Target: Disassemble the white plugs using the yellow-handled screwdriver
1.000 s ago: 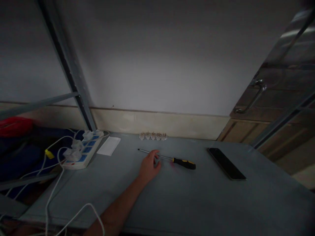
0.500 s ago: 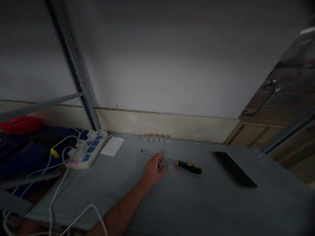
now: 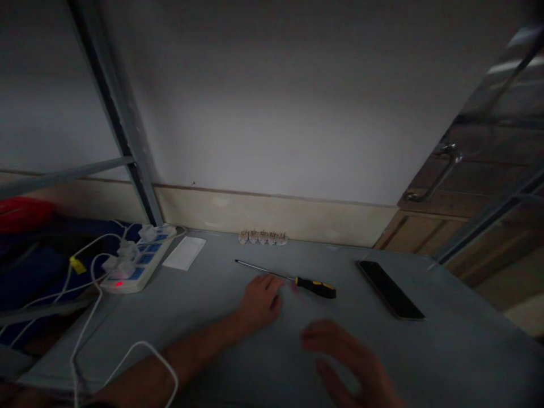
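My left hand (image 3: 259, 303) rests on the grey metal tabletop (image 3: 204, 334), its fingers loosely curled just below the steel shaft of a screwdriver (image 3: 317, 288). That screwdriver has a black-and-yellow handle and lies flat, not held. My right hand (image 3: 344, 360) is blurred above the table's near part, fingers spread, holding nothing. It is nearest to a black smartphone (image 3: 390, 289) lying face down or dark to its upper right. A row of small clear electrical parts (image 3: 262, 238) sits against the wall, beyond both hands.
A white power strip (image 3: 136, 266) with plugged-in adapters and white cables lies at the table's left end, beside a white paper card (image 3: 184, 253). A grey steel upright (image 3: 123, 136) rises at left; dark fabric lies below the left edge. The wall bounds the back.
My right hand has entered the view at the lower right. My left hand has slid back from over the screwdriver shaft to just below it. The screwdriver has not been picked up.
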Tool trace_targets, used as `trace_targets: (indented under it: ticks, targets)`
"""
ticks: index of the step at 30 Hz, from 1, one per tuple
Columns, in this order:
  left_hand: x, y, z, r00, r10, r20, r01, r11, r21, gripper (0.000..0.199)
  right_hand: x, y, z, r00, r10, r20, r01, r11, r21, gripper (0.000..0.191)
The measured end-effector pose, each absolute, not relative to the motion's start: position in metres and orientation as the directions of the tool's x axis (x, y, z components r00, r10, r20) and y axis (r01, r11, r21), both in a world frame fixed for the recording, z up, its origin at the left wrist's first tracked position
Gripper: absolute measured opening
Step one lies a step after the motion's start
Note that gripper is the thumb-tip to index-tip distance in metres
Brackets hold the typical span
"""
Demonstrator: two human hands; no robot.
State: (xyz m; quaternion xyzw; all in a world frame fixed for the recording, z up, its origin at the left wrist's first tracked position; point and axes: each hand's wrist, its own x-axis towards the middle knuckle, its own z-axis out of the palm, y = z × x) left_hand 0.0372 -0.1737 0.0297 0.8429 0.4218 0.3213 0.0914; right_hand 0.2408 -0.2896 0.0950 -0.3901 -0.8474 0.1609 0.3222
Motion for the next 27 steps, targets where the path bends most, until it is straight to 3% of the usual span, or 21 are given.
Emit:
trace_targets:
  ticks: [1, 6, 13, 20, 27]
  targets:
    - [0.037, -0.174, 0.03, 0.457, 0.757, 0.468, 0.648, -0.643, 0.407, 0.032, 0.247, -0.26, 0.096, -0.42, 0.771, 0.478, 0.6, 0.632, -0.491, 0.025]
    - [0.036, -0.176, 0.032, 0.476, 0.721, 0.503, 0.642, -0.676, 0.362, 0.031, 0.258, -0.148, 0.079, -0.406, 0.798, 0.445, 0.734, 0.575, -0.362, 0.029]
    - [0.036, -0.174, 0.031, 0.521, 0.685, 0.509, 0.603, -0.718, 0.348, 0.03, 0.258, -0.143, 0.056, -0.394, 0.843, 0.366, 0.818, 0.503, -0.277, 0.022]
    - [0.034, -0.171, 0.034, 0.498, 0.754, 0.428, 0.572, -0.656, 0.491, 0.029, 0.27, -0.143, 0.063, -0.402, 0.881, 0.249, 0.841, 0.462, -0.279, 0.017]
    - [0.033, -0.173, 0.034, 0.534, 0.735, 0.417, 0.542, -0.677, 0.498, 0.029, 0.283, -0.141, 0.062, -0.401, 0.89, 0.217, 0.822, 0.454, -0.342, 0.018]
